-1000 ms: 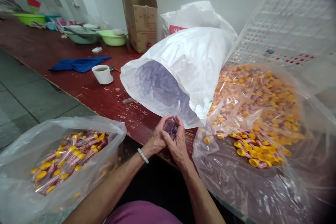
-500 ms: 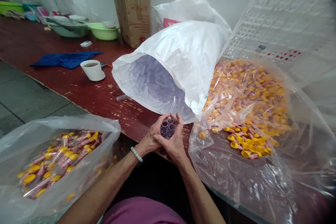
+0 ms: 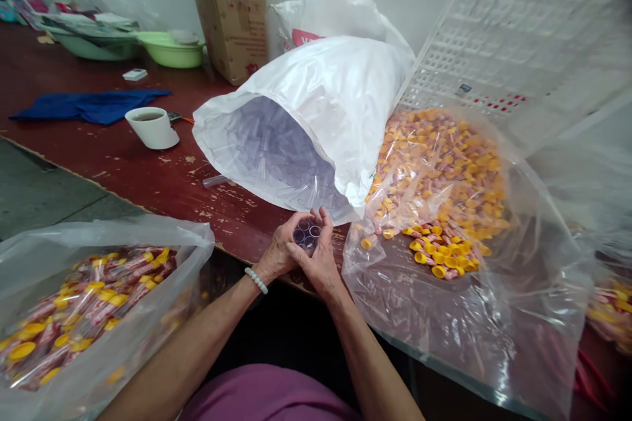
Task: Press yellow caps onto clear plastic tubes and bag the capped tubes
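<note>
Both hands are wrapped round a small bundle of clear plastic tubes (image 3: 307, 235), held upright with their round open ends facing up. My left hand (image 3: 283, 251) closes on the bundle from the left, a beaded bracelet on its wrist. From the right, my right hand (image 3: 320, 263) grips the same bundle, its thumb crossing toward the left hand. Just beyond the fingers lies a white sack (image 3: 340, 92), its mouth open toward me and full of loose clear tubes (image 3: 266, 145). The lower ends of the held tubes are hidden by my hands.
To the right, a clear plastic bag (image 3: 395, 296) holds many yellow-capped pieces (image 3: 444, 253). Another bag (image 3: 192, 243) at lower left contains yellow-capped tubes (image 3: 93, 302). A white cup (image 3: 157, 131) with dark liquid, a blue cloth (image 3: 89, 105), a cardboard box (image 3: 239, 26) and a white crate (image 3: 444, 79) stand around.
The view has swung slightly to the right, so things on the table appear further left. Both hands keep their hold on the tube bundle, which looks slightly tilted compared with before.
</note>
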`<state>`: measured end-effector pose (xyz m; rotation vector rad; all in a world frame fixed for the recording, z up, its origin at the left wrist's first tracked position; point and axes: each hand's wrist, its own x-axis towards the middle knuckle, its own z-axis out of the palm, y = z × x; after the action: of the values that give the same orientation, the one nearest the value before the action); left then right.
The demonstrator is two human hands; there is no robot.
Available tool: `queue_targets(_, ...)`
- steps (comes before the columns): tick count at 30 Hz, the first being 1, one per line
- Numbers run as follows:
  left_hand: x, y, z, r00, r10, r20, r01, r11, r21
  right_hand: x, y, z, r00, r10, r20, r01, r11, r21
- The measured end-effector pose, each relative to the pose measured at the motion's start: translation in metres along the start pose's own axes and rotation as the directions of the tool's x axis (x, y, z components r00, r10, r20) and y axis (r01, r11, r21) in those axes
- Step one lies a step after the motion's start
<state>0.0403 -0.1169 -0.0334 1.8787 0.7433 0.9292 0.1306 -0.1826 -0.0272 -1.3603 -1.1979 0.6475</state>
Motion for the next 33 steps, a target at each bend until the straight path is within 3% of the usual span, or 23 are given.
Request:
queue_targets(6,-0.003,0.013,0.010,0.999,0.006,-0.048,-0.012,0.992,-0.128,-0.011,-0.002,-0.013,0.999,0.021,0.045,-0.035,0.948,0.316)
queue_targets(11,-0.009,0.017,0.014,0.995,-0.013,-0.097,0.000,0.992,-0.124,-0.014,-0.011,-0.019,0.993,0.064,0.100,-0.091,0.951,0.295)
queue_targets(14,-0.009,0.018,0.012,0.993,-0.021,-0.114,0.012,0.997,-0.080,-0.022,-0.024,-0.018,0.994,0.059,0.090,-0.073,0.983,0.166)
queue_targets(17,-0.007,0.019,0.010,0.991,-0.066,-0.116,0.051,0.991,-0.127,-0.043,-0.044,-0.032,1.000,-0.022,0.003,0.023,0.993,-0.115)
queue_targets(19,-0.005,0.019,0.009,0.991,-0.085,-0.101,0.069,0.986,-0.154,-0.056,-0.053,-0.057,0.983,-0.162,-0.081,0.128,0.938,-0.323)
queue_targets(21,-0.004,0.019,0.009,0.993,-0.083,-0.079,0.070,0.986,-0.154,-0.062,-0.052,-0.090,0.935,-0.290,-0.205,0.160,0.858,-0.488)
queue_targets(23,-0.004,0.019,0.010,0.996,-0.063,-0.066,0.054,0.991,-0.125,-0.055,-0.037,-0.120,0.903,-0.253,-0.347,-0.005,0.802,-0.598)
queue_targets(25,-0.005,0.020,0.012,0.999,-0.042,-0.034,0.039,0.997,-0.063,-0.039,-0.014,-0.138,0.957,-0.158,-0.242,-0.078,0.665,-0.742)
queue_targets(29,-0.006,0.020,0.016,0.998,-0.026,0.053,0.022,0.997,0.075,-0.008,0.018,-0.135,0.998,-0.066,-0.001,0.037,0.580,-0.814)
queue_targets(33,-0.004,0.019,0.014,0.994,-0.036,0.103,0.026,0.995,0.092,-0.003,0.025,-0.132,1.000,0.000,-0.017,-0.014,0.514,-0.857)
